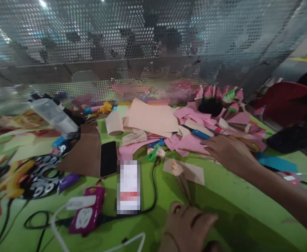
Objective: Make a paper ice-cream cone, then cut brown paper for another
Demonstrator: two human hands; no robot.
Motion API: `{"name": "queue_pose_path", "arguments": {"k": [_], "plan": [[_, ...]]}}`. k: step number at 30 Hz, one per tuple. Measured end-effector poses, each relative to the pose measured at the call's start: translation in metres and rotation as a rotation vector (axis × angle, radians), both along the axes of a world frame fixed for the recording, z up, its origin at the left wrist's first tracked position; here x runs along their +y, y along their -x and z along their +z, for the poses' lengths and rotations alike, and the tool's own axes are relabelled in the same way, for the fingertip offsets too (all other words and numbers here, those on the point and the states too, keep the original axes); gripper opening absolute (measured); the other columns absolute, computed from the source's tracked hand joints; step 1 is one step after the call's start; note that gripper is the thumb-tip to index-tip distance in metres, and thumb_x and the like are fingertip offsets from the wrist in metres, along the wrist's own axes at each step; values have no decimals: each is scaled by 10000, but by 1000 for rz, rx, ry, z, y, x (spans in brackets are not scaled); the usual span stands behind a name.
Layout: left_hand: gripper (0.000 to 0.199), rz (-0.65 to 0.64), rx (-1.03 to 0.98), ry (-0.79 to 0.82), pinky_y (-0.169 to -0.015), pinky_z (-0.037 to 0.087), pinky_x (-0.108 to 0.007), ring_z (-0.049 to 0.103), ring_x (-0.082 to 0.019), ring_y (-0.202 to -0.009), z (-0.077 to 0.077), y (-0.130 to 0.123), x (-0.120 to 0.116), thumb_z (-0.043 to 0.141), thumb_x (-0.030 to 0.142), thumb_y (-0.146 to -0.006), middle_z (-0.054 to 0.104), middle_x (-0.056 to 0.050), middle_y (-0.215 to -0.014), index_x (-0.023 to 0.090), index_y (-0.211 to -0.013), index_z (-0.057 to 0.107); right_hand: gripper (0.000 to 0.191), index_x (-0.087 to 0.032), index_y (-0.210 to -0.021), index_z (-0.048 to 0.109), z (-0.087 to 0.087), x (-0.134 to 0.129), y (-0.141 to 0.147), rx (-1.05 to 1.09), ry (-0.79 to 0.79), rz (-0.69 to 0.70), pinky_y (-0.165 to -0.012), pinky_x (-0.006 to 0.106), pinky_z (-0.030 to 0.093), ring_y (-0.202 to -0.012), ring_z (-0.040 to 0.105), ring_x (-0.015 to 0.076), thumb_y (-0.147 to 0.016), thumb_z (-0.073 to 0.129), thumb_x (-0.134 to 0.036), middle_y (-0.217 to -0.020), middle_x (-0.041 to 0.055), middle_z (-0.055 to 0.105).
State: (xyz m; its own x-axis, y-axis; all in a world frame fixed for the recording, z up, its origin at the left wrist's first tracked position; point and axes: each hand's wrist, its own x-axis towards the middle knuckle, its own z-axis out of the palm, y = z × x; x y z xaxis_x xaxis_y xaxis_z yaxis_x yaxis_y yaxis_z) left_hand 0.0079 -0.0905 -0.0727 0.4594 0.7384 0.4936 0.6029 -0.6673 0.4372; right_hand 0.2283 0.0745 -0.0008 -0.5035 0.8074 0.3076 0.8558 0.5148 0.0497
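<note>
My left hand (187, 227) is low at the front edge of view, fingers closed on the thin lower end of a paper flower (178, 169). Its pale pink twisted head leans away from me, and a brown wrapped stem tapers down to my fingers. Behind the head lies a beige paper piece (196, 173). My right hand (220, 148) reaches over pink paper scraps (188, 143), its fingers bunched at the rear end of a blue-handled tool (201, 134) with a dark, narrow tip pointing left. Blur hides the exact tip shape.
A perforated metal screen (116, 52) stands behind the green table (148, 231). Several pink and green paper flowers (229, 94) stand at back right. Leftward lie a dark phone (108, 159), a lit phone (128, 185), a magenta power bank (90, 206), cables and a clear bottle (55, 115).
</note>
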Motion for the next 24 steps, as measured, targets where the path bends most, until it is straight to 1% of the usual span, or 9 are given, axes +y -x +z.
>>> {"name": "queue_pose_path", "arguments": {"k": [4,7,12,13,14,17,18,21,24], "plan": [[516,-44,24,57,-661,436,-339,649,-186,-660,14,1,2,657,578,-774,699,11,-803,274,-1182,576,254,-217,-1064,704,16,-2,32,157,77,220,-804,387,520,-959,690,255,-983,469,-270,-1044,81,758],[489,-35,25,151,-697,449,-347,671,-198,-711,21,2,2,656,563,-792,721,-1,-844,279,-1184,587,241,-219,-1118,691,21,2,67,226,119,344,-866,396,523,-1059,665,263,-963,507,-230,-1126,87,739],[384,-16,-60,356,-785,482,-429,683,-248,-824,32,4,1,617,469,-847,728,-35,-932,291,-1187,619,473,-253,-1287,632,14,19,121,127,172,363,-924,426,500,-1106,630,276,-835,641,-111,-1264,92,676],[379,-8,-82,391,-798,487,-447,681,-260,-850,35,6,1,618,449,-849,727,-43,-956,286,-1192,622,478,-256,-1276,644,11,23,129,107,172,353,-929,434,494,-1113,626,283,-823,658,-105,-1270,93,675],[390,7,-110,425,-820,489,-467,677,-270,-878,38,7,1,622,428,-851,725,-50,-983,283,-1213,616,420,-256,-1222,680,9,26,135,94,173,349,-929,436,488,-1115,625,287,-825,671,-118,-1256,91,685],[500,83,-238,486,-884,487,-502,652,-276,-933,48,12,0,626,360,-862,710,-52,-1034,292,-1348,532,140,-240,-967,755,7,31,144,113,164,351,-889,417,479,-1051,648,279,-865,671,-193,-1112,74,747],[539,114,-296,487,-894,491,-492,642,-269,-951,52,14,0,621,339,-869,700,-52,-1055,296,-1391,491,103,-232,-910,755,9,30,143,142,162,351,-858,399,479,-998,663,268,-881,658,-211,-1044,69,763],[529,239,-428,397,-952,489,-445,592,-256,-1098,61,22,-1,566,274,-915,640,-75,-1206,293,-1427,438,143,-226,-889,742,21,18,134,280,217,344,-744,334,471,-832,683,224,-915,602,-229,-885,53,773],[519,413,-379,210,-1082,404,-460,473,-264,-1304,70,31,3,485,232,-963,526,-112,-1402,273,-1469,375,154,-228,-923,735,35,-5,118,417,339,348,-676,295,463,-775,683,202,-917,583,-248,-856,41,766]]}}
